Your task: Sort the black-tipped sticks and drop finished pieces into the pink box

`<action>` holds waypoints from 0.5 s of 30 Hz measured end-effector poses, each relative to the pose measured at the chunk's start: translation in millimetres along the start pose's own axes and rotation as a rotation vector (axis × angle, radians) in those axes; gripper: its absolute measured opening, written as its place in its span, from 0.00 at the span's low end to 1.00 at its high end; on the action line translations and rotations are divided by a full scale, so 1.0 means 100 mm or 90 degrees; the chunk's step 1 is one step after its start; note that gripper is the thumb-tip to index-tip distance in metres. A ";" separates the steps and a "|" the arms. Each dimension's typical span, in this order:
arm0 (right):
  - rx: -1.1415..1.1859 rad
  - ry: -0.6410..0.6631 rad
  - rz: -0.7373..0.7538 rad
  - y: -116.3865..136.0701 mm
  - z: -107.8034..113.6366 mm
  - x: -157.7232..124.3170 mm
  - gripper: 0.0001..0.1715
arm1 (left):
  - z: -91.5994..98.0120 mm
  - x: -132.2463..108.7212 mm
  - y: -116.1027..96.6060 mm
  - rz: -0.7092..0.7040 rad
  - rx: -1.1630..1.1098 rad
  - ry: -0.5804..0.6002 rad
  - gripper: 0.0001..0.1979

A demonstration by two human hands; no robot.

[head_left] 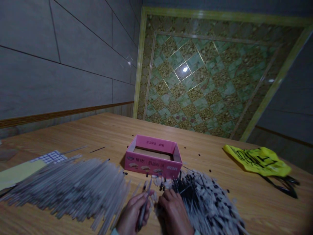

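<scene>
My left hand [135, 210], low in the middle of the view, is closed round one or more thin grey rods [145, 206] that tilt upward. Close beside it, my right hand [174, 209] has its fingers curled down at the edge of a pile of small black and white pieces [210, 199]; what those fingers hold is hidden. Long, thin, translucent sticks [80, 186] lie in a broad heap to the left of my left hand. Beyond both hands stands a pink open-topped cardboard box [151, 164], with a few small pieces scattered before it.
A yellow bag [259, 161] with black print and black straps lies on the wooden table [112, 127] at right. At far left are a pale yellow sheet [23, 171] and a blue checked piece [52, 157]. Tiled walls border the table.
</scene>
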State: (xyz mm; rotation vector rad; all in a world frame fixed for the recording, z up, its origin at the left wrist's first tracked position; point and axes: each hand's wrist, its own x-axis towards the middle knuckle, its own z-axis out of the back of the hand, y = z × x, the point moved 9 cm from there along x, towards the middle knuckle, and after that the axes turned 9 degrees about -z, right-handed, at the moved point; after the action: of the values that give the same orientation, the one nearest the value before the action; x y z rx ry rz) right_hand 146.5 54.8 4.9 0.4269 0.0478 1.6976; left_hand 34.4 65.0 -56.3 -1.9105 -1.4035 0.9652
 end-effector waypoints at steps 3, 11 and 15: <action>0.021 0.025 0.022 -0.02 -0.02 0.00 0.12 | -0.02 -0.01 0.02 0.012 0.025 0.012 0.21; 0.409 -0.016 -0.039 -0.25 0.16 0.02 0.06 | -0.12 -0.01 -0.03 -0.063 0.113 0.100 0.20; 0.705 -0.097 -0.220 -0.68 0.14 0.03 0.15 | -0.18 0.00 0.00 -0.069 0.174 0.162 0.23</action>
State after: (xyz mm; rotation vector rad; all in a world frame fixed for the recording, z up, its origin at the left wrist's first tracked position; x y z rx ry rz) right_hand 214.7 67.2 -0.2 1.2753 0.9215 1.1596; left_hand 48.8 64.8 -46.4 -1.6707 -1.1512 0.7848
